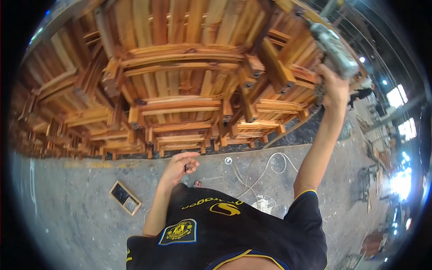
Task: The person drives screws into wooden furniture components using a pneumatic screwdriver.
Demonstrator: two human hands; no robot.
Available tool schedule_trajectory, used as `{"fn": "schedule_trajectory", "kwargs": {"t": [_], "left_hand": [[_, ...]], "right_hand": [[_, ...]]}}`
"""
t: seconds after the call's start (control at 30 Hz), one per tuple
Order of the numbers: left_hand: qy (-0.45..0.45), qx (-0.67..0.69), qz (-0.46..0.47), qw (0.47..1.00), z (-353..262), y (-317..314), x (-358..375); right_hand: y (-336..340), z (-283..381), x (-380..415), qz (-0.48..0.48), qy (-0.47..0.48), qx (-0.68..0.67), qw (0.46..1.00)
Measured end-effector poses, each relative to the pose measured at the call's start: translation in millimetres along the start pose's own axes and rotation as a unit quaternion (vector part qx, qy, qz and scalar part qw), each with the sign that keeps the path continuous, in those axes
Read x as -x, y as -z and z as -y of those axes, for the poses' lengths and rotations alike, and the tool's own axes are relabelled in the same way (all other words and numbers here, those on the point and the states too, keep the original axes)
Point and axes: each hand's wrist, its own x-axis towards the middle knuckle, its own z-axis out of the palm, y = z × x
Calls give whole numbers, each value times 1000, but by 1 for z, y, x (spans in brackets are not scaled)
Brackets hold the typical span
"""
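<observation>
My right hand (334, 83) is raised at the upper right, its fingers wrapped round the grip of a silver-grey power tool (336, 50). The tool's front end points at the slatted wooden furniture (180, 54) near its upper right edge; whether it touches is too small to tell. My left hand (181, 167) is low, in front of my body, below the furniture's lower edge. Its fingers are curled round something small and dark that I cannot make out, with the index finger pointing right.
Several wooden frames with legs and bolts stretch across the top and left. A pale hose (252, 182) loops over the concrete floor (90, 193). On the floor lie a wooden-framed box (125, 198) and a white ring (228, 160). Another person (362, 93) is at the far right.
</observation>
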Motion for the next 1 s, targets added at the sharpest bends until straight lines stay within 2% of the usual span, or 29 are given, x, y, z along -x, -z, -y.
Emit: {"fn": "schedule_trajectory", "kwargs": {"t": [0.03, 0.17, 0.23, 0.27, 0.43, 0.6, 0.63, 0.7, 0.87, 0.97, 1.0], "left_hand": [[-15, -8, -3, 1000, -1, 2, 5], [-33, -6, -53, 998, 4, 8, 18], [-28, 41, -46, 998, 8, 16, 23], [0, 74, -76, 994, 6, 19, 27], [-3, 141, -114, 983, 6, 56, 43], [-10, 162, -182, 970, -30, 90, 55], [6, 156, -183, 971, -36, 106, 58], [-2, 123, -144, 982, -47, 144, 61], [70, 80, -79, 991, -117, 196, 79], [94, 81, -24, 992, -148, 225, 76], [103, 96, -30, 990, -155, 233, 74]], "right_hand": [[-3, -5, 0, -25, -8, 22, 999], [-15, -11, 13, 6, 20, -49, 999], [-35, -4, 39, 5, 16, -59, 998], [-44, 1, 53, -8, 19, -57, 998], [-94, -37, 132, 61, -72, -226, 970], [-181, -54, 212, 86, -262, -287, 917], [-198, -59, 228, 83, -309, -295, 900], [-237, -52, 255, 92, -343, -292, 888], [-323, -33, 314, 49, -390, -296, 870], [-355, -10, 331, 60, -425, -239, 871], [-364, -4, 334, 54, -421, -232, 875]]}}
